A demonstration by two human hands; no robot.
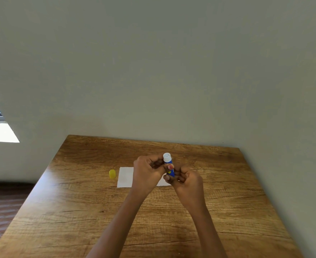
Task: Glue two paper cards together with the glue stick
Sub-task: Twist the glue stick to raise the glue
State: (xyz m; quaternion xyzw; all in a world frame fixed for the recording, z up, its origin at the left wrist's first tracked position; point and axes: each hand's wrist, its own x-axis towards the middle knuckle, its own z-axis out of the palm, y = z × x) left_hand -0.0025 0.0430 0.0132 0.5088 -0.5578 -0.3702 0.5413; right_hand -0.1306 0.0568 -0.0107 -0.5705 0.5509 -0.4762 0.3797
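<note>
2 hands held the glue stick [169, 165] upright: left hand [147, 172] on barrel, right hand [184, 176] prob. at base; we'd twist slowly, w/ cap [112, 173] off.

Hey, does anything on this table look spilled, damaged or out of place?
Nothing stands out. The yellow plastic cap lies on the wooden table left of the white paper card, simply because both hands hold the opened blue glue stick above it. No spills or tears show.
</note>
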